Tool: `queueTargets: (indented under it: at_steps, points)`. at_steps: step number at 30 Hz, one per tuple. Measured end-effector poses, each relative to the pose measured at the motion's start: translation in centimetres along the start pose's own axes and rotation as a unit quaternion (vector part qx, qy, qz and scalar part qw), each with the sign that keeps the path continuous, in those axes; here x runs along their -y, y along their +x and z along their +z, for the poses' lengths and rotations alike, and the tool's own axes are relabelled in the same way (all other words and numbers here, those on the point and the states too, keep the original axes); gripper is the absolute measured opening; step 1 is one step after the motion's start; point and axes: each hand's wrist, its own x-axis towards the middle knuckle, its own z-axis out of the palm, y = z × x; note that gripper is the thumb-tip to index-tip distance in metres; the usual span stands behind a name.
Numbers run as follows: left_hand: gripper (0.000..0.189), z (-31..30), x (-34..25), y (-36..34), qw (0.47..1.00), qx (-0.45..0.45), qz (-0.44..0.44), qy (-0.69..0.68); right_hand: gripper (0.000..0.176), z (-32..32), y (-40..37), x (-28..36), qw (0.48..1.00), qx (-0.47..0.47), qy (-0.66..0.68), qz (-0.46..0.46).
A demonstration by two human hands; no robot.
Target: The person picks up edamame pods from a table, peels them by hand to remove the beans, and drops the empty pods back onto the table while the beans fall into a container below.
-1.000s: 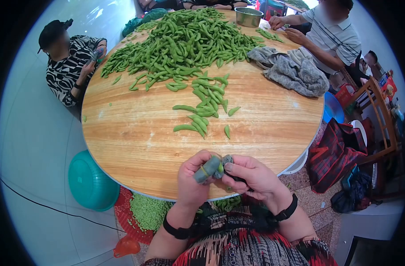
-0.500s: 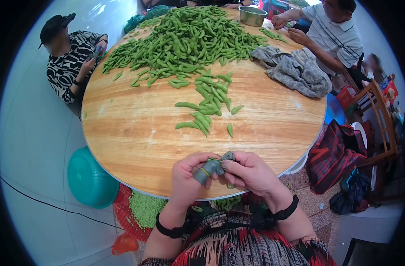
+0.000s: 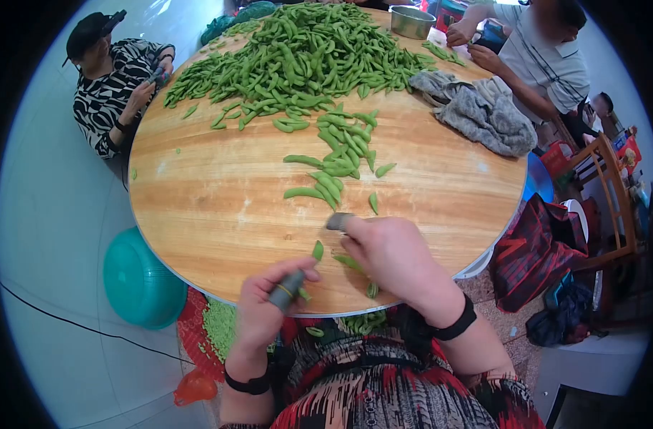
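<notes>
My left hand (image 3: 258, 304) is at the near table edge, its thumb in a grey cover (image 3: 286, 289) with a yellow band. A green edamame pod (image 3: 318, 250) sticks up at its fingertips, and another green bit shows below them. To the right, my right hand (image 3: 394, 257) is curled over the tabletop, slightly blurred, with a grey cover (image 3: 338, 222) on one digit. Under its curled fingers, edamame pods (image 3: 350, 263) poke out. Just beyond lies a loose line of pods (image 3: 337, 161), leading back to a large heap of pods (image 3: 305, 64).
Around the round wooden table (image 3: 198, 193) sit other people. A grey towel (image 3: 483, 114) and a metal pot (image 3: 412, 23) rest on it. Teal basin (image 3: 140, 279) and red tray (image 3: 198, 329) with shelled beans stand lower left. A plaid bag (image 3: 537, 250) is at right.
My hands have come apart: the left moved left and down, the right moved up and forward over the table. A pod now shows at the left fingertips.
</notes>
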Motion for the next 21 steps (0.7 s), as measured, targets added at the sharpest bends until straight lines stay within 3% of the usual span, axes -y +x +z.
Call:
queueTargets:
  at_steps: [1, 3, 5, 7, 10, 11, 12, 13, 14, 15, 17, 18, 21]
  points:
    - [0.023, -0.4, 0.3, 0.3, 1.0, 0.001, -0.001, 0.002, 0.016, 0.2, 0.4, 0.7, 1.0, 0.005, -0.021, -0.01]
    - [0.027, -1.0, 1.0, 1.1, 0.988, -0.004, 0.118, -0.102, 0.014, 1.0, 1.1, 1.4, 0.999, 0.014, -0.029, -0.035]
    - [0.032, -1.3, 0.6, 1.0, 0.989, 0.001, 0.09, -0.117, 0.013, 2.2, 1.7, 1.2, 0.993, 0.054, -0.062, -0.085]
    - [0.035, -1.0, 0.9, 1.1, 0.986, 0.012, 0.124, -0.108, 0.014, 1.7, 1.4, 0.9, 0.992, 0.083, -0.069, -0.065]
    - [0.039, 0.7, 1.3, 1.5, 0.984, -0.052, 0.1, -0.14, 0.017, 1.4, -0.1, -1.3, 0.984, 0.015, 0.179, -0.019]
    - [0.039, 1.2, 1.6, 1.7, 0.983, -0.056, 0.102, -0.145, 0.017, 1.0, -0.6, -1.6, 0.984, 0.02, 0.176, -0.022]
    - [0.039, 1.6, 2.0, 1.8, 0.985, -0.004, 0.062, -0.163, 0.016, 0.7, -1.3, -1.7, 0.922, 0.088, 0.371, 0.073]
    - [0.04, 2.0, 2.3, 1.9, 0.982, 0.049, 0.021, -0.179, 0.016, 0.1, -1.8, -1.5, 0.807, 0.148, 0.546, 0.167]
    - [0.039, 2.5, 1.8, 1.9, 0.973, 0.112, -0.004, -0.202, 0.017, -1.3, -2.2, -0.8, 0.76, 0.189, 0.586, 0.209]
    - [0.039, 2.5, 2.1, 2.1, 0.973, 0.112, -0.002, -0.204, 0.017, -1.1, -2.4, -1.0, 0.762, 0.189, 0.583, 0.209]
    - [0.037, 2.7, 2.9, 2.7, 0.942, 0.165, 0.01, -0.292, 0.016, -0.6, -3.1, -1.6, 0.711, 0.175, 0.646, 0.216]
    - [0.027, 3.1, 2.5, 2.6, 0.943, 0.152, 0.007, -0.297, 0.019, -0.5, -3.4, -1.7, 0.702, 0.188, 0.65, 0.221]
    - [0.015, 3.7, 3.4, 3.0, 0.949, 0.131, 0.04, -0.285, 0.022, -0.7, -4.1, -1.1, 0.746, 0.166, 0.615, 0.192]
